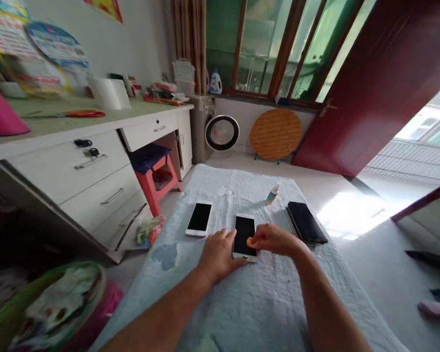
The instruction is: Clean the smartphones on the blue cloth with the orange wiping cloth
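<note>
A white smartphone (pixel 244 232) with a dark screen lies face up on the cloth-covered table. My left hand (pixel 220 252) steadies it, fingers along its left edge and thumb at its lower edge. Pinched in my right hand (pixel 271 238) is a small orange wiping pad or cloth (pixel 251 242), which touches the right part of the screen. Its exact kind is hard to make out. To the left lies a second white smartphone (pixel 199 218), also face up. A small clear spray bottle (pixel 273 194) with a blue label stands farther back on the right.
A dark notebook or wallet-like case (pixel 305 223) lies at the table's right side. The light blue cloth (pixel 278 293) covers the table. Around it are a pink stool (pixel 154 183), a white desk (pixel 95 183), a basket (pixel 99 288) at lower left and an open washing machine door (pixel 222 133).
</note>
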The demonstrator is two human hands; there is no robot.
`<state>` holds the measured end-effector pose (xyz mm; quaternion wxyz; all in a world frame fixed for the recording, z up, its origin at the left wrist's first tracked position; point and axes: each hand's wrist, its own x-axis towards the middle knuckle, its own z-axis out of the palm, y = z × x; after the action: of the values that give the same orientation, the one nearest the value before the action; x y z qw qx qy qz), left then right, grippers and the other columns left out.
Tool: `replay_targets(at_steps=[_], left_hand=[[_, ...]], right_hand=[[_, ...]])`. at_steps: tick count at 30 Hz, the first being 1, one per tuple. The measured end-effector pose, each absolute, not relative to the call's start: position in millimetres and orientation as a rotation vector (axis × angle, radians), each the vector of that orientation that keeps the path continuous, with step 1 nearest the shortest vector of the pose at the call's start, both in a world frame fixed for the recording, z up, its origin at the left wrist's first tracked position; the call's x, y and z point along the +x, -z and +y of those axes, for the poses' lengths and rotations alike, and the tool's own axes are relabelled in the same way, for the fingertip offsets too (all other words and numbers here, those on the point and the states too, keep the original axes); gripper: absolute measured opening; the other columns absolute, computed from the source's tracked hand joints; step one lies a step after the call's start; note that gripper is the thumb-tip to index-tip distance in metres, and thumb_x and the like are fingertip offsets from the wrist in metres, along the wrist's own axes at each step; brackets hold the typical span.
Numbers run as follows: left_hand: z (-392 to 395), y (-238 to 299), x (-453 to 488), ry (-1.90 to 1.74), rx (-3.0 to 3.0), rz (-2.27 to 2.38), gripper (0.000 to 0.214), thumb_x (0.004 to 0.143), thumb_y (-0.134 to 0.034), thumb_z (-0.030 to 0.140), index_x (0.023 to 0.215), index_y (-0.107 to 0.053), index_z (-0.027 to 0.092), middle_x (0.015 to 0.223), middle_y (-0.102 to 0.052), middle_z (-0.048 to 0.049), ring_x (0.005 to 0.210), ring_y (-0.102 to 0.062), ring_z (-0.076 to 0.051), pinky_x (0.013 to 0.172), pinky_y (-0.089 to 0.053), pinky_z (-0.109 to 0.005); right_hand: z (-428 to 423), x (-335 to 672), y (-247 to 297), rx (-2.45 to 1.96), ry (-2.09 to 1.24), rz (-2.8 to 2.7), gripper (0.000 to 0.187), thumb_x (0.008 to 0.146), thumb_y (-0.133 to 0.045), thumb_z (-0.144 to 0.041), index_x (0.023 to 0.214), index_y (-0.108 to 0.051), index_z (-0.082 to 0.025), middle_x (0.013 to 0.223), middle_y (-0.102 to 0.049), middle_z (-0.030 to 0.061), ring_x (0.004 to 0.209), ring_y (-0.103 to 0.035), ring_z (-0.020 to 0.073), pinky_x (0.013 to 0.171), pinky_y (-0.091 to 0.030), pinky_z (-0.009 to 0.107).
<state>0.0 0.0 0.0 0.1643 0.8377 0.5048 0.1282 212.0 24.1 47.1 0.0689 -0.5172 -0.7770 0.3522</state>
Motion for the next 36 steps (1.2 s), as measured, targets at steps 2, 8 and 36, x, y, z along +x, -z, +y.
replay_targets(at_steps=[2,8,36], left_hand=[[0,-1,0,-0.354,2.387,1.445,0.086,0.069,-0.068,0.066,0.136,-0.048,0.015,0.119,-0.06,-0.0123,0.107,-0.058,-0.031,0.092,-0.045,-0.042],[1,-2,-1,-0.357,2.394,1.446,0.081,0.071,-0.063,0.068,0.132,-0.049,0.017,0.117,-0.061,-0.0126,0.106,-0.058,-0.031,0.09,-0.044,-0.041],[5,-7,-1,-0.346,2.374,1.407,0.077,0.069,-0.073,0.057,0.132,-0.05,0.02,0.11,-0.061,-0.0091,0.105,-0.058,-0.03,0.089,-0.044,-0.039]], right_hand=[[21,210,-49,-1.526,-1.139,-2.374,0.019,0.072,-0.061,-0.021,0.08,-0.078,-0.016,0.079,-0.071,0.0025,0.072,-0.06,0.0131,0.062,-0.041,0.02],[19,207,-47,-1.46,-1.375,-2.381,0.019,0.067,-0.062,-0.017,0.077,-0.079,-0.017,0.076,-0.071,0.0015,0.069,-0.06,0.0122,0.06,-0.04,0.019],[60,191,11,-1.684,-0.083,-2.113,0.031,0.088,-0.043,-0.007,0.098,-0.071,-0.016,0.092,-0.062,0.008,0.087,-0.054,0.0173,0.084,-0.039,0.026]])
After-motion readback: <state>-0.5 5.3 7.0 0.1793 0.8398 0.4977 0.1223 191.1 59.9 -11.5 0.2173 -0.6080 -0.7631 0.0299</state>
